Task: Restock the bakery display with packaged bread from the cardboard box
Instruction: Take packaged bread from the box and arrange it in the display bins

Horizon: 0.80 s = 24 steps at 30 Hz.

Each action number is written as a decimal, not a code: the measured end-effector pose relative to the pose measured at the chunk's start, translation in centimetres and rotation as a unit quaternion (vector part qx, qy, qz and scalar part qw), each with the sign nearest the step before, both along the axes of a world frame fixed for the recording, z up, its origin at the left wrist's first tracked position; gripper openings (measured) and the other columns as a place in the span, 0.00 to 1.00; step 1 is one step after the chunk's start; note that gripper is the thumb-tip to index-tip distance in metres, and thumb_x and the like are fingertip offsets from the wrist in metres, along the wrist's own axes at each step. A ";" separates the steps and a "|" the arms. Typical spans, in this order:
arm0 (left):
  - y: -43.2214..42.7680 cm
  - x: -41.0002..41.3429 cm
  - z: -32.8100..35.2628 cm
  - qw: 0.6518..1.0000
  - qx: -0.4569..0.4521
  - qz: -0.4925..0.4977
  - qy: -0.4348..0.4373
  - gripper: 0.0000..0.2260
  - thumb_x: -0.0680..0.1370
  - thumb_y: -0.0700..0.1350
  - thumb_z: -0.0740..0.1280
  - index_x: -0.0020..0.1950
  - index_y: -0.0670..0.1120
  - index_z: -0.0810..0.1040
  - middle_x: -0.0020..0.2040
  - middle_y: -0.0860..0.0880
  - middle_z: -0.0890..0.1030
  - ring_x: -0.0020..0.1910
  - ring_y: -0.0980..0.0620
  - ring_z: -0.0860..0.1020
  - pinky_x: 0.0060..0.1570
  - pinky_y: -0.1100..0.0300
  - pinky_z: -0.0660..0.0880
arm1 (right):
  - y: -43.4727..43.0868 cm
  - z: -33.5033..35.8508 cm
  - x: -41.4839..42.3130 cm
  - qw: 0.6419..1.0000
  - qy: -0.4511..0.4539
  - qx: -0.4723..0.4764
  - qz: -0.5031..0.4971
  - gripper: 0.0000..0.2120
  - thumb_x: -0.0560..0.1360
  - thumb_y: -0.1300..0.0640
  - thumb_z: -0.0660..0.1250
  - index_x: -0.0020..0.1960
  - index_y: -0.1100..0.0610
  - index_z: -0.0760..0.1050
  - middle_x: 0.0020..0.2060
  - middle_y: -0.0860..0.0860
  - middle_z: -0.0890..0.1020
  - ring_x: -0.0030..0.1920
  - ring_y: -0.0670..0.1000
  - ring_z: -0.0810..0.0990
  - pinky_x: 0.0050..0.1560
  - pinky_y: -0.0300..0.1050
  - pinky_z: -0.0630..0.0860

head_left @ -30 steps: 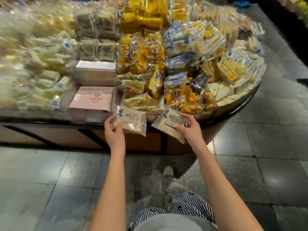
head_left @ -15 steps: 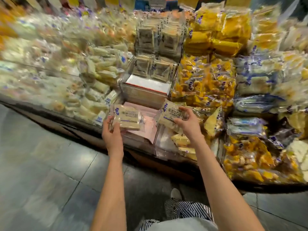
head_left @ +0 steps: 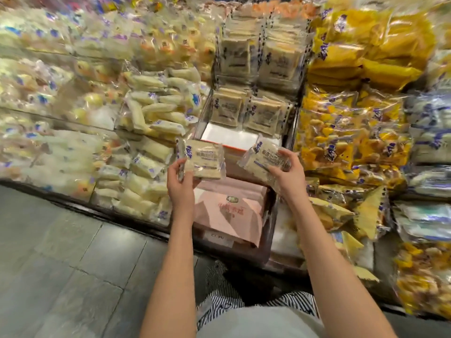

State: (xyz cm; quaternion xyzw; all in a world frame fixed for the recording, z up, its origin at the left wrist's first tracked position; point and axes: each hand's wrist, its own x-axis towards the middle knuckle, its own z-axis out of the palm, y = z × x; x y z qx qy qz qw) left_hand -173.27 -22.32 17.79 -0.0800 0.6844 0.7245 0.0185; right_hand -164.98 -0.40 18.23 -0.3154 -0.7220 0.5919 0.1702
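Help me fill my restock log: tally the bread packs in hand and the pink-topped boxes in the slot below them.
Bread packs: 2, the left bread pack in the left hand, the right bread pack in the right hand
Pink-topped box: 1
Total: 3

This is a shop, the bakery corner of a supermarket by the look of it: a tiered display [head_left: 73, 206] stacked deep with sealed bread packs [head_left: 156, 111], all carrying the same blue brand mark, sorted by kind between clear dividers [head_left: 203, 111], yellow bags [head_left: 366, 57] heaped alongside, grey tiled floor [head_left: 61, 264] underfoot
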 end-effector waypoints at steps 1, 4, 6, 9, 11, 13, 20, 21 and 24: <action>0.2 -1.7 0.1 1.000 0.009 -0.015 0.000 0.14 0.80 0.36 0.63 0.53 0.56 0.77 0.61 0.48 0.78 0.58 0.43 0.80 0.53 0.47 0.80 | -0.1 0.2 -1.0 1.000 0.006 0.003 -0.016 0.20 0.75 0.65 0.70 0.65 0.53 0.72 0.57 0.44 0.74 0.58 0.44 0.73 0.53 0.26 0.71; 1.0 -6.0 0.5 0.999 0.000 -0.049 0.016 0.15 0.80 0.36 0.64 0.53 0.57 0.78 0.57 0.57 0.78 0.57 0.48 0.80 0.55 0.47 0.80 | -0.4 0.2 -3.3 0.998 0.022 0.026 -0.052 0.20 0.75 0.66 0.70 0.65 0.55 0.72 0.56 0.44 0.75 0.58 0.42 0.72 0.49 0.19 0.65; 1.6 -7.8 0.5 0.997 0.005 -0.070 0.012 0.17 0.81 0.35 0.63 0.53 0.59 0.78 0.59 0.57 0.77 0.57 0.49 0.79 0.53 0.49 0.81 | -0.5 -0.3 -4.3 0.996 0.025 0.036 -0.078 0.20 0.75 0.66 0.70 0.64 0.55 0.72 0.56 0.44 0.75 0.58 0.43 0.73 0.50 0.20 0.66; 2.4 -9.9 0.1 0.994 -0.011 -0.110 0.019 0.18 0.81 0.35 0.62 0.52 0.61 0.76 0.64 0.54 0.74 0.57 0.50 0.77 0.47 0.56 0.79 | -0.5 -0.7 -5.6 0.992 0.016 0.040 -0.120 0.21 0.75 0.66 0.68 0.65 0.54 0.72 0.57 0.43 0.75 0.59 0.44 0.74 0.57 0.30 0.71; 3.0 -11.4 0.0 0.992 -0.006 -0.124 0.016 0.18 0.81 0.34 0.61 0.52 0.59 0.75 0.65 0.53 0.73 0.54 0.55 0.76 0.45 0.59 0.77 | -0.1 -0.7 -6.5 0.990 0.007 0.050 -0.133 0.20 0.76 0.66 0.68 0.66 0.53 0.72 0.58 0.43 0.75 0.60 0.45 0.74 0.63 0.43 0.73; 4.1 -12.8 -0.1 0.991 0.000 -0.134 0.013 0.17 0.81 0.32 0.60 0.53 0.56 0.74 0.64 0.53 0.73 0.51 0.59 0.75 0.43 0.61 0.77 | 0.5 -0.7 -7.7 0.989 -0.002 0.059 -0.134 0.20 0.76 0.67 0.66 0.65 0.52 0.71 0.59 0.44 0.75 0.61 0.47 0.75 0.65 0.50 0.74; 8.6 -16.4 -0.9 0.986 0.002 -0.169 -0.014 0.12 0.81 0.32 0.59 0.56 0.48 0.72 0.59 0.52 0.72 0.52 0.58 0.76 0.42 0.64 0.78 | 2.1 -1.3 -11.6 0.989 -0.051 0.095 -0.105 0.24 0.75 0.71 0.63 0.68 0.54 0.72 0.62 0.47 0.76 0.60 0.44 0.73 0.65 0.43 0.71; 9.1 -16.9 -1.2 0.984 -0.005 -0.179 -0.017 0.12 0.81 0.32 0.60 0.55 0.49 0.72 0.58 0.52 0.72 0.54 0.57 0.76 0.43 0.64 0.78 | 2.3 -1.4 -12.0 0.989 -0.054 0.094 -0.101 0.24 0.76 0.71 0.63 0.68 0.54 0.72 0.61 0.45 0.75 0.61 0.42 0.71 0.66 0.42 0.71; 10.5 -18.3 -1.7 0.980 -0.031 -0.195 -0.022 0.13 0.81 0.33 0.60 0.53 0.51 0.72 0.57 0.56 0.73 0.57 0.55 0.75 0.46 0.62 0.78 | 3.3 -1.8 -12.9 0.988 -0.061 0.101 -0.099 0.24 0.77 0.71 0.61 0.69 0.53 0.71 0.63 0.45 0.74 0.62 0.40 0.69 0.64 0.38 0.69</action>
